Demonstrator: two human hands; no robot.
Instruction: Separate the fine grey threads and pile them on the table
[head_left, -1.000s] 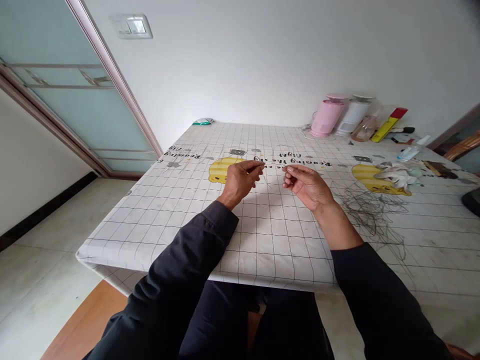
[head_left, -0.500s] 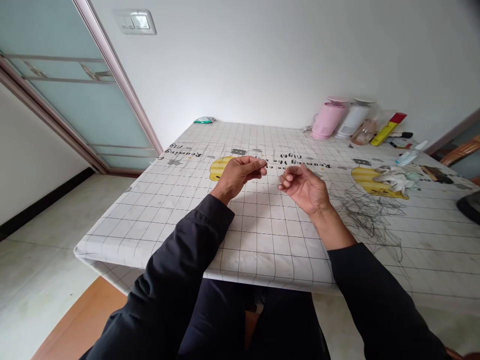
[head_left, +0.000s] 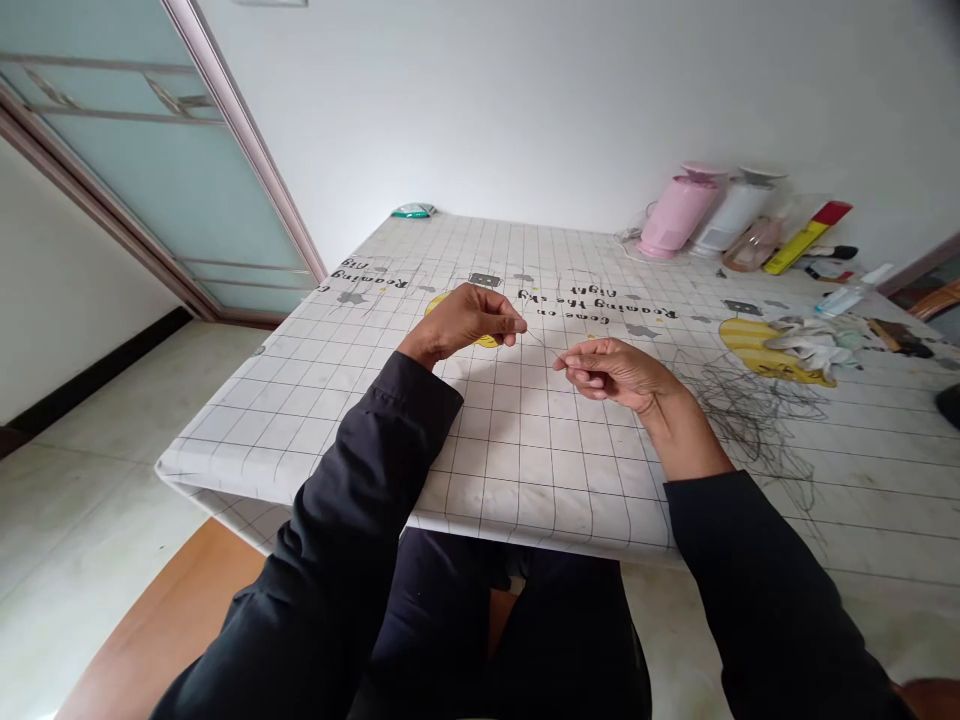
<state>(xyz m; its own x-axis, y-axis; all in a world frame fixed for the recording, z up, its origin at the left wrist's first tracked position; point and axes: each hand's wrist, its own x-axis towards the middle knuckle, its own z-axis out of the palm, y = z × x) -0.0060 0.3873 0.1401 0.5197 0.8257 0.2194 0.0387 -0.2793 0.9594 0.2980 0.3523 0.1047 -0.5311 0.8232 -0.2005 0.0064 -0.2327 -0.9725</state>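
A thin wire (head_left: pixel 540 342) spans the short gap between my two hands, slightly bent, above the tablecloth. My left hand (head_left: pixel 471 322) pinches one end between thumb and fingertips. The other end is pinched by my right hand (head_left: pixel 621 374), its remaining fingers curled beneath. Just right of my right hand, a loose tangle of similar thin dark wires (head_left: pixel 742 415) lies on the table. How much wire is inside my fingers is hidden.
A checked cloth covers the table (head_left: pixel 300 400). Against the wall stand a pink device (head_left: pixel 679 215) and a white device (head_left: pixel 731 215), beside a yellow-red box (head_left: pixel 806 238). Crumpled tissue (head_left: pixel 814 345) and a clear bottle (head_left: pixel 851 292) lie right. A green packet (head_left: pixel 413 211) sits at the far left corner.
My right hand has turned over and closed its fingertips on the wire; before, its palm faced up with fingers curled. My left hand has shifted slightly left. The camera view has tilted down.
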